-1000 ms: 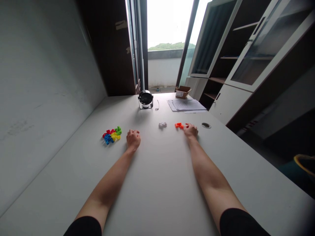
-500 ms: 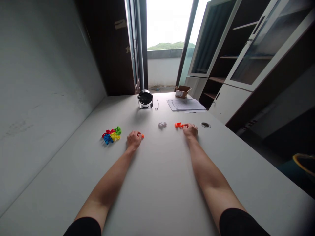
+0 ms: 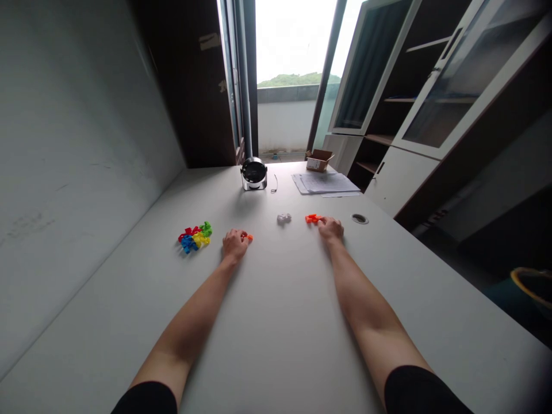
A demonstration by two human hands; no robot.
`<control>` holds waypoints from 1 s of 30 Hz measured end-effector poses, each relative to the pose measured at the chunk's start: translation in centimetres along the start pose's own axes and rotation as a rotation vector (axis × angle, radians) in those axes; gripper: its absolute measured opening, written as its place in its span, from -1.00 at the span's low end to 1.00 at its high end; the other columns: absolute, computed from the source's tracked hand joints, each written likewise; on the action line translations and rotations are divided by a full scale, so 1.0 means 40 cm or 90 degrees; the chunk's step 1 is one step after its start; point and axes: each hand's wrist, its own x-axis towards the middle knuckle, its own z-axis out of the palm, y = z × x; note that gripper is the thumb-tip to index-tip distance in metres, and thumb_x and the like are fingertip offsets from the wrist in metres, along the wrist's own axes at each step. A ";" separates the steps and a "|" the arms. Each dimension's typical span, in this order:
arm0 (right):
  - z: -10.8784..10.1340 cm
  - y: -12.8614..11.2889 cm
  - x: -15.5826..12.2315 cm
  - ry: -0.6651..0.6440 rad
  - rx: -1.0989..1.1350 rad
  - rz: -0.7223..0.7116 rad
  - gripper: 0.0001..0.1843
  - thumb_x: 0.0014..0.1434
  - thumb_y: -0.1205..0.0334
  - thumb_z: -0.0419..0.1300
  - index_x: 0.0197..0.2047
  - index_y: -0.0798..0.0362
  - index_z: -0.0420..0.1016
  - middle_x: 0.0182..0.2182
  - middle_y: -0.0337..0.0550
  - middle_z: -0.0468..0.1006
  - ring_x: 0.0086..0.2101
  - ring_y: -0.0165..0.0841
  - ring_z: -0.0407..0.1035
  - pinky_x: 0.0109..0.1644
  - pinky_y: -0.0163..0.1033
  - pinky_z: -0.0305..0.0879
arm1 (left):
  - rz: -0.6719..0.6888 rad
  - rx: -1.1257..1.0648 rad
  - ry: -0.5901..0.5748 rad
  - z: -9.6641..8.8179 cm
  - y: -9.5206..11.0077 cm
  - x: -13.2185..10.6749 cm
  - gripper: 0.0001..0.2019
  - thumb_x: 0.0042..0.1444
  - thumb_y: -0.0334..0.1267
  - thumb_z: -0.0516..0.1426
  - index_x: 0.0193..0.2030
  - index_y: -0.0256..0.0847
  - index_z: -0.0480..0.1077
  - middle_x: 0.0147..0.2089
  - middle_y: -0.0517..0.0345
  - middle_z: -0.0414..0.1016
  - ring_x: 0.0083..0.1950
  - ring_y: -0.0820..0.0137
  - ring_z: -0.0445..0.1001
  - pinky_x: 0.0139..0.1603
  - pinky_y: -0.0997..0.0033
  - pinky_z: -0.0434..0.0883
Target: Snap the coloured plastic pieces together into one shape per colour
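My left hand (image 3: 234,244) rests on the white table (image 3: 276,322) with its fingers curled, and a small orange piece (image 3: 247,236) shows at its fingertips. A heap of red, blue, yellow and green pieces (image 3: 195,237) lies just left of it. My right hand (image 3: 331,229) lies further right with closed fingers touching a cluster of orange pieces (image 3: 312,218). A small white piece (image 3: 283,218) sits between the two hands.
A round black and silver device (image 3: 254,173) stands at the table's far end, with a thin cord beside it. Loose papers (image 3: 326,183) and a small cardboard box (image 3: 319,160) lie at the far right. A round cable hole (image 3: 359,218) is right of my right hand. A wall runs along the left; cabinets stand on the right.
An orange piece has come into view at my left hand's fingertips, where one second ago only a closed fist showed. My right hand has stayed by the orange cluster.
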 end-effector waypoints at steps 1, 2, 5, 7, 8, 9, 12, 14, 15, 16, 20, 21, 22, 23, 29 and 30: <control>-0.001 0.000 -0.001 0.000 0.000 0.001 -0.67 0.23 0.13 0.09 -0.06 0.00 0.61 -0.08 -0.02 0.58 -0.05 -0.18 0.34 0.07 -0.13 0.21 | -0.001 0.000 -0.002 -0.002 0.002 -0.001 -0.83 0.21 -0.22 0.11 -0.13 -0.11 0.51 -0.05 0.00 0.49 0.00 0.22 0.40 0.02 0.27 0.27; -0.003 -0.001 -0.001 0.000 0.001 0.003 -0.67 0.23 0.13 0.09 -0.06 -0.01 0.61 -0.09 -0.02 0.59 -0.06 -0.19 0.34 0.07 -0.13 0.22 | -0.001 -0.001 -0.004 -0.005 0.004 -0.002 -0.82 0.21 -0.21 0.12 -0.12 -0.11 0.51 -0.05 0.00 0.49 0.00 0.22 0.40 0.03 0.27 0.27; -0.010 -0.002 0.000 0.001 0.022 0.018 -0.67 0.22 0.13 0.09 -0.07 -0.03 0.61 -0.14 -0.05 0.61 -0.09 -0.20 0.37 0.04 -0.15 0.24 | -0.008 -0.006 -0.009 -0.011 0.007 -0.003 -0.79 0.20 -0.22 0.13 -0.05 -0.10 0.49 -0.05 0.01 0.49 0.02 0.22 0.39 0.05 0.27 0.27; -0.015 -0.001 0.002 0.004 0.058 0.037 -0.67 0.21 0.14 0.08 -0.07 -0.02 0.61 -0.18 -0.06 0.61 -0.14 -0.22 0.40 -0.01 -0.19 0.26 | -0.014 -0.008 -0.009 -0.013 0.007 -0.003 -0.73 0.18 -0.27 0.13 0.03 -0.10 0.45 -0.04 0.01 0.50 0.03 0.22 0.39 0.05 0.28 0.28; -0.018 -0.001 0.002 0.009 0.080 0.045 -0.66 0.21 0.14 0.07 -0.07 -0.01 0.60 -0.19 -0.06 0.61 -0.17 -0.23 0.41 -0.04 -0.20 0.27 | -0.015 -0.006 -0.009 -0.013 0.007 -0.003 -0.70 0.18 -0.30 0.12 0.05 -0.10 0.44 -0.04 0.02 0.49 0.03 0.22 0.39 0.04 0.28 0.28; -0.021 -0.001 0.002 0.019 0.100 0.051 -0.66 0.21 0.14 0.06 -0.09 0.01 0.60 -0.18 -0.05 0.61 -0.19 -0.23 0.41 -0.06 -0.21 0.27 | -0.016 -0.002 -0.008 -0.013 0.007 -0.003 -0.69 0.17 -0.31 0.12 0.06 -0.10 0.44 -0.03 0.01 0.49 0.03 0.22 0.39 0.05 0.28 0.28; -0.035 -0.011 -0.006 0.076 0.139 0.053 -0.65 0.20 0.16 0.01 -0.15 0.08 0.58 -0.16 0.02 0.60 -0.19 -0.20 0.41 -0.07 -0.20 0.27 | -0.011 0.019 -0.004 -0.013 0.006 -0.004 -0.77 0.18 -0.28 0.13 -0.03 -0.10 0.48 -0.01 -0.02 0.48 0.04 0.17 0.37 0.05 0.23 0.27; -0.048 -0.031 -0.019 0.121 0.154 0.041 -0.63 0.22 0.18 -0.04 -0.15 0.11 0.56 -0.16 0.06 0.59 -0.18 -0.18 0.41 -0.05 -0.18 0.27 | -0.009 0.031 0.001 -0.013 0.007 -0.007 -0.81 0.19 -0.21 0.13 -0.09 -0.10 0.50 -0.01 -0.04 0.47 0.04 0.14 0.36 0.05 0.20 0.27; -0.055 -0.047 -0.029 0.140 0.161 0.026 -0.62 0.23 0.19 -0.06 -0.15 0.12 0.54 -0.16 0.06 0.59 -0.18 -0.18 0.41 -0.05 -0.18 0.27 | -0.009 0.035 0.001 -0.013 0.008 -0.008 -0.82 0.19 -0.19 0.14 -0.11 -0.09 0.51 -0.01 -0.05 0.47 0.04 0.14 0.36 0.04 0.19 0.28; -0.061 -0.068 -0.040 0.158 0.171 0.000 -0.62 0.24 0.20 -0.09 -0.14 0.12 0.53 -0.16 0.06 0.58 -0.18 -0.18 0.41 -0.03 -0.17 0.27 | -0.009 0.037 0.001 -0.014 0.009 -0.010 -0.82 0.20 -0.17 0.14 -0.12 -0.09 0.51 -0.01 -0.05 0.47 0.04 0.14 0.36 0.04 0.20 0.28; -0.074 -0.183 -0.100 0.117 0.236 -0.148 -0.65 0.28 0.22 -0.07 -0.08 0.11 0.50 -0.15 0.03 0.57 -0.20 -0.21 0.42 -0.02 -0.17 0.29 | -0.006 0.028 -0.005 -0.017 0.013 -0.010 -0.81 0.19 -0.14 0.16 -0.11 -0.09 0.52 -0.01 -0.03 0.48 0.04 0.18 0.36 0.03 0.25 0.29; -0.072 -0.216 -0.119 0.092 0.257 -0.185 -0.66 0.29 0.21 -0.06 -0.07 0.09 0.50 -0.15 0.01 0.57 -0.22 -0.22 0.43 -0.03 -0.17 0.31 | 0.000 0.019 -0.006 -0.017 0.013 -0.009 -0.80 0.19 -0.13 0.17 -0.10 -0.09 0.52 -0.01 -0.03 0.48 0.04 0.19 0.37 0.04 0.25 0.30; -0.066 -0.248 -0.139 0.067 0.277 -0.226 -0.68 0.30 0.21 -0.04 -0.08 0.07 0.50 -0.15 -0.01 0.57 -0.23 -0.23 0.43 -0.03 -0.17 0.32 | 0.010 0.006 -0.007 -0.017 0.013 -0.007 -0.79 0.19 -0.13 0.17 -0.10 -0.10 0.52 -0.01 -0.03 0.49 0.03 0.20 0.38 0.04 0.26 0.30; -0.059 -0.279 -0.161 0.045 0.297 -0.271 -0.71 0.31 0.20 -0.02 -0.08 0.05 0.50 -0.16 -0.04 0.57 -0.23 -0.24 0.43 -0.03 -0.16 0.32 | 0.023 -0.012 -0.009 -0.017 0.013 -0.005 -0.79 0.20 -0.13 0.17 -0.09 -0.11 0.52 -0.02 -0.02 0.50 0.02 0.22 0.39 0.04 0.27 0.30; 0.004 -0.383 -0.274 -0.120 0.321 -0.490 -0.74 0.29 0.27 0.13 0.03 -0.07 0.50 -0.08 -0.09 0.51 -0.15 -0.27 0.41 -0.05 -0.18 0.35 | 0.103 -0.136 -0.034 -0.018 0.021 -0.003 -0.76 0.28 -0.09 0.10 -0.12 -0.17 0.51 -0.15 0.08 0.57 -0.22 0.39 0.46 -0.07 0.39 0.35; 0.012 -0.386 -0.285 -0.133 0.310 -0.504 -0.69 0.27 0.28 0.16 0.08 -0.08 0.48 -0.05 -0.09 0.50 -0.12 -0.27 0.41 -0.04 -0.18 0.35 | 0.112 -0.149 -0.035 -0.019 0.023 -0.004 -0.75 0.29 -0.08 0.09 -0.11 -0.17 0.51 -0.15 0.08 0.58 -0.24 0.40 0.47 -0.08 0.41 0.36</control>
